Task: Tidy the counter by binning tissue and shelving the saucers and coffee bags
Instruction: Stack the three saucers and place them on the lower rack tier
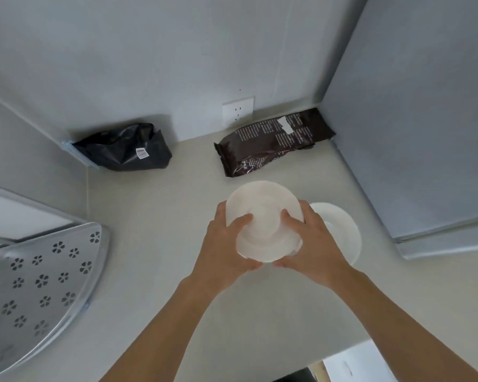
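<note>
Left hand point(226, 244) and right hand point(312, 244) clamped on opposite edges of saucer stack point(262, 216), held just above worktop point(155, 216). One more saucer point(340, 230) flat beneath right hand. Dark coffee bag point(273, 142) and black bag point(124, 147) at back wall, unshelved. No tissue or bin seen. Judged early: saucers gathered, shelving all left.

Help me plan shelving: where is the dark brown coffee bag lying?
In the head view, the dark brown coffee bag lies flat at the counter's back right, below the white wall outlet.
</note>
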